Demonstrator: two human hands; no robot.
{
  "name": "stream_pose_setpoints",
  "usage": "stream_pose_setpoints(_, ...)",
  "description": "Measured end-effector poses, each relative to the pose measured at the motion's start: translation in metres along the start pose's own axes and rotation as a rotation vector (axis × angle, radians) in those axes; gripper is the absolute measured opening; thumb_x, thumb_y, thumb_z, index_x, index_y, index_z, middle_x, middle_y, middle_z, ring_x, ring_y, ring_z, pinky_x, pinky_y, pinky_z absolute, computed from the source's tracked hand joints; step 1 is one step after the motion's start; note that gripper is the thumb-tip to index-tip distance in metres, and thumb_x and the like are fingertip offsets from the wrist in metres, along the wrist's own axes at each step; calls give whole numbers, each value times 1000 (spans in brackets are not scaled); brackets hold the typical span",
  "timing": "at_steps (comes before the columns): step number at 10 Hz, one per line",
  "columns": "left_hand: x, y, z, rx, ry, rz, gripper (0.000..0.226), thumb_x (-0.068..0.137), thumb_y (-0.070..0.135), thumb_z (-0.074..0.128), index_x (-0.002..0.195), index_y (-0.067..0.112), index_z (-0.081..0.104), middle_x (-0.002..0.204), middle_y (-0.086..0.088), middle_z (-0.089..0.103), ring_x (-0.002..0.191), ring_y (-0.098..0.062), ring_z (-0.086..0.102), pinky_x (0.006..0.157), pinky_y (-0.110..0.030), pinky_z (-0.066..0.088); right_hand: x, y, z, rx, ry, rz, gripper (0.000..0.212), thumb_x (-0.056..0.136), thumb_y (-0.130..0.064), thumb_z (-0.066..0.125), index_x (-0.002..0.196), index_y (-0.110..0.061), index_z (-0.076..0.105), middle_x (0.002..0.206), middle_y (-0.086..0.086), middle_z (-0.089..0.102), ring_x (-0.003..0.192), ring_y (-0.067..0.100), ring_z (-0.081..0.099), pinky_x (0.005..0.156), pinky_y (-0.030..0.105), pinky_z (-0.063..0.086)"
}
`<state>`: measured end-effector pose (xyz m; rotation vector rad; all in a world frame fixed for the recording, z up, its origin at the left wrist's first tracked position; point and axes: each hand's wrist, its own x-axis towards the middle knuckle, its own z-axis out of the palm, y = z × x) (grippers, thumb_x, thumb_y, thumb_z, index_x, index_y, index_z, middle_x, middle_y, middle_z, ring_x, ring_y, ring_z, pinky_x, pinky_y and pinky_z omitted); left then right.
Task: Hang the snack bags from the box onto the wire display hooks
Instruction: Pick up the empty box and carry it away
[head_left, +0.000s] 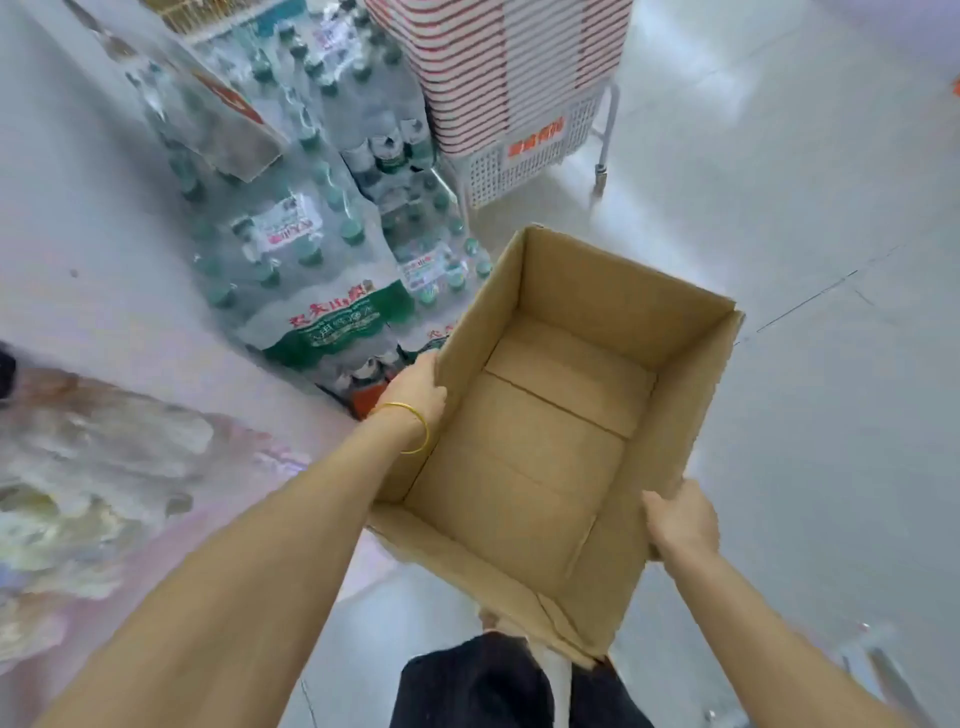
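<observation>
Box (618, 291) at centre is gripped by left hand (415, 387) on its left wall and right hand (681, 519) on its right; water packs (317, 306) upper left carry blurred red writing.

matt brown corrugated cardboard box (545, 457), plain inside. glossy clear plastic wrap over the water bottle packs (311, 270). smooth pale grey floor (805, 208) with a faint sheen. thin shiny gold bangle (415, 426).

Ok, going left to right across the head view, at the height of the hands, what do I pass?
Shrink-wrapped water bottle packs → left hand → cardboard box, empty and gripped at both side walls → right hand.
</observation>
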<state>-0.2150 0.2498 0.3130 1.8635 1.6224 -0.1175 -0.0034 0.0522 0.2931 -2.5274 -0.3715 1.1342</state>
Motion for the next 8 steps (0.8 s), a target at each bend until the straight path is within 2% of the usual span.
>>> stream_pose_setpoints(1,78,-30,47,144,-71,-31,65,88,12,48,145,19,18,142,-13,41,126,-33,44,101,-41,39,51,3,81,84,8,164,20,89,-11,45,106,-4,53,94,15,59,78,30,52,70,34,44)
stream_pose_setpoints(2,137,-61,94,216,-92,-20,73,83,12,54,145,22,17,143,-11,39,127,-33,41,102,-44,40,91,12,153,167,-8,333,22,89,-12,49,108,-1,51,107,20,60,91,34,56,76,35,43)
stream_pose_setpoints(3,178,-93,125,235,-65,-25,76,80,11,58,145,21,18,144,-10,39,129,-32,40,103,-44,41,123,19,214,228,-23,421,30,90,-11,50,117,1,48,115,22,59,104,40,57,88,43,47)
stream_pose_setpoints(4,207,-123,140,239,-65,-35,78,80,17,63,145,20,19,146,-10,36,131,-32,36,106,-44,38,143,21,264,247,-73,441,43,92,-10,50,131,3,39,126,24,54,115,40,53,94,41,42)
stream_pose_setpoints(5,230,-150,145,228,-77,-54,85,78,24,70,145,19,19,147,-9,34,133,-31,35,109,-42,34,155,22,309,410,-178,503,38,90,-11,52,124,-5,36,119,23,56,103,42,58,84,51,53)
stream_pose_setpoints(6,238,-165,150,261,-76,-54,91,73,26,75,145,19,19,146,-9,35,132,-32,36,108,-43,35,162,22,331,558,-283,631,33,87,-17,59,112,-14,38,110,19,56,98,42,60,58,57,56)
stream_pose_setpoints(7,237,-170,153,309,-62,-20,95,70,25,77,144,20,18,145,-11,36,130,-32,37,107,-44,36,164,25,330,605,-384,688,42,83,-26,69,109,-12,39,109,18,58,96,40,61,58,54,57)
stream_pose_setpoints(8,229,-165,152,295,-72,-29,95,72,25,75,145,19,15,149,-10,29,136,-30,29,112,-43,30,161,19,317,591,-482,732,52,81,-30,71,116,-10,40,112,19,57,91,38,64,60,50,57)
